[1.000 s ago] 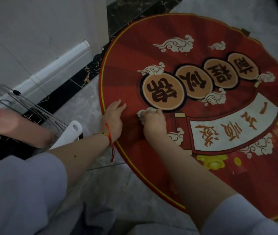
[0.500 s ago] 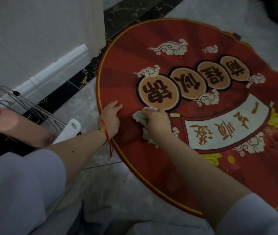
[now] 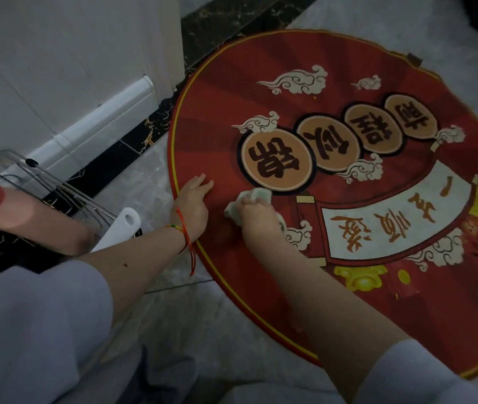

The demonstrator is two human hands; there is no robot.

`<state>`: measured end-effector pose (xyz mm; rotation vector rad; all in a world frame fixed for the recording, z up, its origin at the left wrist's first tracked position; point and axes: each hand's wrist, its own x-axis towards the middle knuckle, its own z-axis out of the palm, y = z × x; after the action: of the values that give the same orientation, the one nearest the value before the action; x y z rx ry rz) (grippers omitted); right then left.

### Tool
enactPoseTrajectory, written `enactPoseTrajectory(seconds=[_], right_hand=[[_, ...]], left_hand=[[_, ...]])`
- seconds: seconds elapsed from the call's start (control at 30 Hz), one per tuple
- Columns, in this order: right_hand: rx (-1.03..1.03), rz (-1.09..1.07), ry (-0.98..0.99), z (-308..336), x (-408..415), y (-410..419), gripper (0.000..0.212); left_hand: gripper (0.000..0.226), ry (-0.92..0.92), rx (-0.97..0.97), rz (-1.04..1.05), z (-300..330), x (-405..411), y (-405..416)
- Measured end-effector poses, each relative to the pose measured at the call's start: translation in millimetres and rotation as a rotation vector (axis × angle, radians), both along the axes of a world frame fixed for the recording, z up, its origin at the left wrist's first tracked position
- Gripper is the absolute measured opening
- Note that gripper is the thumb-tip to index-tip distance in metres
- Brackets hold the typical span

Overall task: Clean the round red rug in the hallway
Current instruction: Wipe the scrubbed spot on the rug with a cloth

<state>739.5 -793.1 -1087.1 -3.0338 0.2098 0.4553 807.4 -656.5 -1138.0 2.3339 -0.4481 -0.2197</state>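
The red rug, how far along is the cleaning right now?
Nothing shows as finished; no wiped patch stands out. In hand: the right hand grips a pale cloth against the red rug near its left edge, while the left hand rests flat on the rim. Left: apparently most of the surface.

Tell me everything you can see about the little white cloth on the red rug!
The white cloth is small, soft-looking and crumpled into a wad. It lies on the round red rug, beside the biggest tan circle with dark lettering. The right hand grips it from above with curled fingers, pressing it onto the rug, so only its edges poke out around the hand. The left hand rests nearby on the rug and does not touch it.
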Motion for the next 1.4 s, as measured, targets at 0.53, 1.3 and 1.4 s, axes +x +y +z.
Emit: enactPoseTrajectory(seconds=[0.53,1.3,1.4], right_hand=[[-0.042,0.133,-0.043,3,-22,50,0.029],[0.613,-0.050,0.145,30,-15,27,0.034],[0.669,-0.324,-0.099,36,-8,-7,0.035]], left_hand=[[0.054,0.014,0.029,-0.006,7,-1,-1],[0.053,0.051,0.094,-0.065,12,1,-1],[0.055,0.023,0.106,-0.110,9,-1,4]])
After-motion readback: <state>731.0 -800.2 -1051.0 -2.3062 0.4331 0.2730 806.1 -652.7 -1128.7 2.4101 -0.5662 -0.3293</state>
